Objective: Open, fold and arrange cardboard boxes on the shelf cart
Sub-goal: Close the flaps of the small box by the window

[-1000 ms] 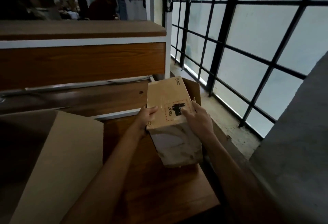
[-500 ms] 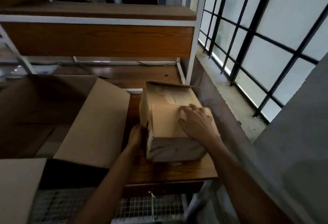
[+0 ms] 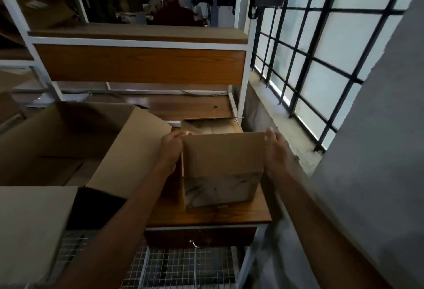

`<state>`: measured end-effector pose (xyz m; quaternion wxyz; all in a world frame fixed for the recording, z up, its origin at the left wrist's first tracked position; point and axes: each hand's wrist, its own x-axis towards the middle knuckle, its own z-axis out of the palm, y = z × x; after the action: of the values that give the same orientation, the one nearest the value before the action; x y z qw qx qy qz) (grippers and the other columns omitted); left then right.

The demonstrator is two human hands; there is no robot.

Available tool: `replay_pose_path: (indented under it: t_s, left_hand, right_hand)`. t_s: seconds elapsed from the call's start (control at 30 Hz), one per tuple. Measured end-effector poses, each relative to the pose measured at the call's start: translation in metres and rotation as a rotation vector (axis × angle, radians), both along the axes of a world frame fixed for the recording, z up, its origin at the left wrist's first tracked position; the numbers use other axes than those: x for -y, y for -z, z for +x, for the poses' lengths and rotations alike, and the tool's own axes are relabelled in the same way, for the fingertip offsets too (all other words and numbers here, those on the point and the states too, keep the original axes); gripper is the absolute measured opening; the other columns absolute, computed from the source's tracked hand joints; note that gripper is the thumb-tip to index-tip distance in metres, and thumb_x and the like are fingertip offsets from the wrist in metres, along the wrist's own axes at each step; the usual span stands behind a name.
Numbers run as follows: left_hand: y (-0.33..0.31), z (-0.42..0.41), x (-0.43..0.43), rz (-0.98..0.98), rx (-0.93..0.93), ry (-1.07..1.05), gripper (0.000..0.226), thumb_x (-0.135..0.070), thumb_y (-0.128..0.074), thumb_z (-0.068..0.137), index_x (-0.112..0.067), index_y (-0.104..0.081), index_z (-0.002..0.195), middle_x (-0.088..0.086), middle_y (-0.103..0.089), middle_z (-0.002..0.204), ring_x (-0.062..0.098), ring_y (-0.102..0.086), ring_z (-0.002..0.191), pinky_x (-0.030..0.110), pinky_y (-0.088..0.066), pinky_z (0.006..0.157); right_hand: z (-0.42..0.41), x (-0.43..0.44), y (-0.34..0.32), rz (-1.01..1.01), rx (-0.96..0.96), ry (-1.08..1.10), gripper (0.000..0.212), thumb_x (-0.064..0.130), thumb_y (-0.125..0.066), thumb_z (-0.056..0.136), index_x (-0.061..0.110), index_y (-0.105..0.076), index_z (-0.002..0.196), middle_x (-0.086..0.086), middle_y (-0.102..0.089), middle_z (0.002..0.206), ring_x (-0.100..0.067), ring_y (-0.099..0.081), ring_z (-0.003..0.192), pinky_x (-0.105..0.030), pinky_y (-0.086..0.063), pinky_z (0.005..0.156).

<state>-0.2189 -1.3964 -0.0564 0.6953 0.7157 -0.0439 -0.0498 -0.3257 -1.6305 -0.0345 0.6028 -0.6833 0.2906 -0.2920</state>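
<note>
- At the far left, a large cardboard box (image 3: 68, 142) lies open, its interior dark. One wide flap (image 3: 130, 155) slants up toward the middle, and another pale panel (image 3: 29, 220) fills the lower-left corner.
- Just right of that slanted flap, the left hand (image 3: 172, 149) is at the upper-left corner of a raised flap, with its fingers curled over the corner's edge and gripping it.
- At the centre, the small cardboard box (image 3: 220, 190) stands on the wooden shelf (image 3: 206, 216) of the cart, near the shelf's right end. Its top is open, and its near flap (image 3: 223, 153) stands upright facing the camera, hiding most of the opening. The far flap leans back behind it.
- Below the shelf's front edge, a wire mesh (image 3: 183, 268) tier shows.
- On the flap's right edge, the right hand (image 3: 275, 149) has its fingers held straight and close together, pointing up. They seem to touch the edge, but motion blur leaves the contact unclear.
- Behind the box, the cart's white frame carries a higher wooden tier, and beyond it a person (image 3: 173, 13) stands in the background.
- Farther right, a black window grille (image 3: 321, 64) covers frosted panes, and a grey wall (image 3: 378, 162) fills the right side.
</note>
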Motion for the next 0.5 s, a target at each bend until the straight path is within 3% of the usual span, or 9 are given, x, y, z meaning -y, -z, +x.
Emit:
replay_pose_path:
  t_s: [0.1,0.23,0.33,0.43,0.5]
  left_hand:
    - [-0.024,-0.019,-0.010,-0.064,-0.079,0.299,0.031,-0.024,-0.066,0.087,-0.003,-0.070,0.110,0.011,-0.072,0.109,0.028,-0.066,0.106,0.037,-0.055,0.085]
    - [-0.024,-0.034,-0.011,0.398,0.046,0.561,0.028,-0.030,-0.065,0.091,-0.022,-0.064,0.118,-0.001,-0.065,0.120,0.018,-0.061,0.113,0.027,-0.051,0.083]
    - [-0.003,-0.041,0.004,0.637,0.336,0.479,0.038,-0.037,-0.069,0.088,-0.025,-0.061,0.123,-0.004,-0.056,0.132,0.012,-0.049,0.124,0.030,-0.045,0.096]
    - [0.023,-0.053,0.018,0.783,0.520,0.403,0.055,-0.049,-0.064,0.089,-0.022,-0.054,0.136,0.000,-0.046,0.148,0.017,-0.039,0.137,0.037,-0.034,0.111]
    - [0.044,-0.059,0.022,0.966,0.588,0.384,0.064,-0.060,-0.051,0.091,-0.025,-0.044,0.145,0.001,-0.033,0.158,0.020,-0.024,0.147,0.042,-0.022,0.119]
  right_hand:
    - [-0.022,0.014,-0.004,0.347,0.038,-0.084,0.033,0.038,-0.048,0.098,0.010,-0.066,0.100,-0.012,-0.068,0.088,-0.026,-0.068,0.083,-0.041,-0.055,0.076]
    - [-0.041,0.024,-0.008,0.304,-0.215,-0.265,0.023,0.028,-0.059,0.095,0.007,-0.065,0.103,-0.014,-0.071,0.093,-0.029,-0.074,0.080,-0.041,-0.058,0.076]
    - [-0.045,0.020,-0.010,0.132,-0.398,-0.406,0.022,0.026,-0.061,0.095,0.007,-0.065,0.106,-0.016,-0.072,0.097,-0.028,-0.075,0.076,-0.038,-0.060,0.069]
    - [-0.043,0.006,-0.001,-0.180,-0.426,-0.457,0.014,0.027,-0.067,0.092,0.013,-0.065,0.097,-0.010,-0.071,0.094,-0.019,-0.073,0.071,-0.036,-0.061,0.070]
    - [-0.043,-0.002,0.014,-0.552,-0.476,-0.439,0.020,0.031,-0.068,0.090,0.021,-0.064,0.107,-0.004,-0.067,0.111,-0.014,-0.067,0.092,-0.033,-0.055,0.079]
